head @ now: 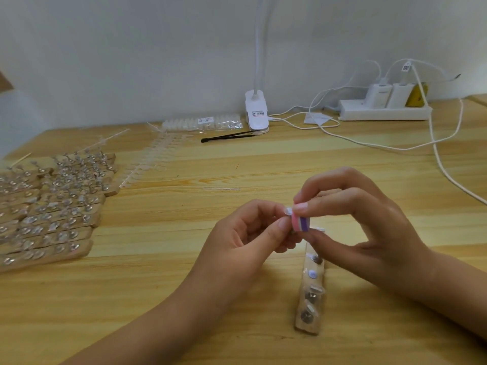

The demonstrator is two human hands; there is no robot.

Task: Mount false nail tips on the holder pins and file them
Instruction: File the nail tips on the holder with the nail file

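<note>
Left hand [245, 233] pinches a nail tip [288, 210], right hand [363, 219] grips a buffer block [301, 224]; hard strokes could flick the tip loose.

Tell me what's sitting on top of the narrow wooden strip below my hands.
The narrow wooden strip carries round metal pins, some with clear nail tips on them. Its far end is hidden under the right hand.

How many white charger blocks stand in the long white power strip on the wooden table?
2, side by side on the long white power strip: the left white charger block and the right white charger block, beside a yellow plug. None seems hidden.
</note>
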